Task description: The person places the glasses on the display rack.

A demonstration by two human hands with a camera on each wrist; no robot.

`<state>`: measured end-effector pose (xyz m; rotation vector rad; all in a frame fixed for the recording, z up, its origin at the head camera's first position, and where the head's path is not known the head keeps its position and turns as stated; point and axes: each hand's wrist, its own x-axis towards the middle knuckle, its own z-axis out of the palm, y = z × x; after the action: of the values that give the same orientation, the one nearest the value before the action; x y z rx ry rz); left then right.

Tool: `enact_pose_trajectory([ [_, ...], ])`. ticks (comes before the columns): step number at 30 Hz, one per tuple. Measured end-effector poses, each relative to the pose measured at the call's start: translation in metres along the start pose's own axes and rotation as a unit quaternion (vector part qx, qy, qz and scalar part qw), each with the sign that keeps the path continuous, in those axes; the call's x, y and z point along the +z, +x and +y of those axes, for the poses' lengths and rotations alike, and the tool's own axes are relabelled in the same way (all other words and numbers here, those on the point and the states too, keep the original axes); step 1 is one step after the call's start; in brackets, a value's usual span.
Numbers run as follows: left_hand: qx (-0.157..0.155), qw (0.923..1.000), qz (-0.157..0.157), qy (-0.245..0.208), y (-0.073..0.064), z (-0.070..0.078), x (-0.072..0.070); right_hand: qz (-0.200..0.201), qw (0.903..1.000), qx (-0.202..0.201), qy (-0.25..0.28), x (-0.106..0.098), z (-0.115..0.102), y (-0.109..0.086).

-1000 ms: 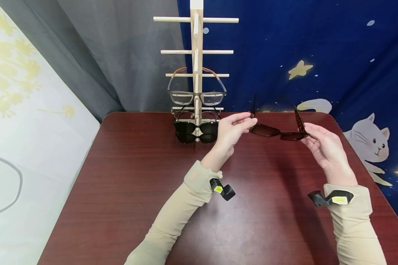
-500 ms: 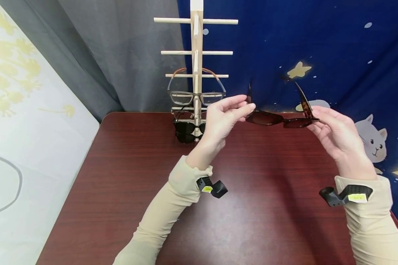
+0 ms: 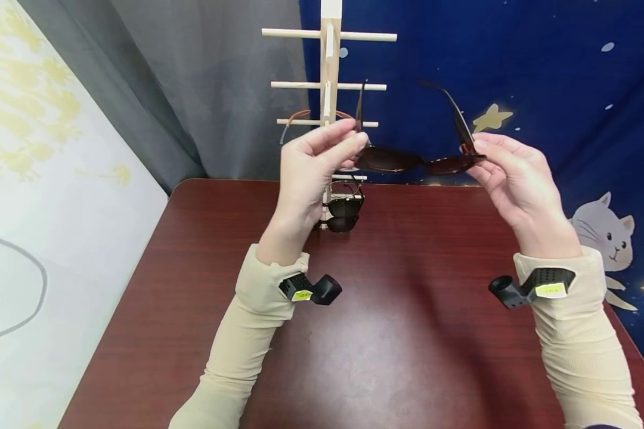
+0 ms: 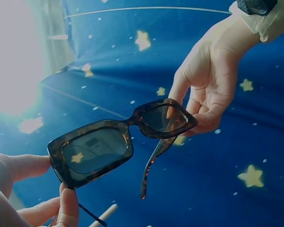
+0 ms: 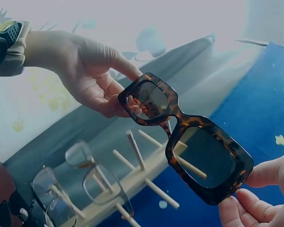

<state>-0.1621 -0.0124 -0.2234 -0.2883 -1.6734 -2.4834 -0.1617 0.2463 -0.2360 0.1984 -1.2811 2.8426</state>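
A pair of tortoiseshell sunglasses point(image 3: 389, 159) with dark rectangular lenses is held in the air by both hands, temples unfolded and pointing away from the person. The left hand point(image 3: 313, 173) pinches its left end between thumb and fingers, near the hinge. At the opposite end the right hand point(image 3: 520, 185) grips the other hinge corner. Behind the left hand stands a wooden glasses rack point(image 3: 330, 71) with pegs; the hand hides part of it. In the right wrist view the sunglasses point(image 5: 206, 158) appear in front of the rack's pegs point(image 5: 162, 193), apart from them as far as I can tell.
Black sunglasses point(image 3: 343, 208) and thin-framed glasses hang low on the rack. Grey-framed glasses with orange temple tips point(image 3: 299, 113) sit above, mostly covered by the left hand. A dark red table point(image 3: 220, 220) lies below, with grey and blue curtains point(image 3: 434, 36) behind.
Both hands have raised the sunglasses and, over the last half second, carried them left toward the rack. The left hand now covers much of the glasses on it.
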Motion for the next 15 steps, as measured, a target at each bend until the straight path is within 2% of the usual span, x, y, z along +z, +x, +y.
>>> enact_pose_trajectory([
  [4, 0.011, 0.9998, 0.010, -0.015, 0.004, 0.011, -0.008, -0.006, 0.9999, -0.011, -0.008, 0.015, 0.004, 0.008],
  [10, 0.013, 0.9987, 0.023, -0.044, 0.009, 0.024, -0.023, -0.010, 0.9998, 0.001, -0.016, 0.034, 0.009, 0.018],
  [15, -0.007, 0.9960, 0.048, -0.075, 0.014, 0.033, -0.034, -0.003, 0.9992, 0.007, -0.039, 0.049, 0.015, 0.027],
])
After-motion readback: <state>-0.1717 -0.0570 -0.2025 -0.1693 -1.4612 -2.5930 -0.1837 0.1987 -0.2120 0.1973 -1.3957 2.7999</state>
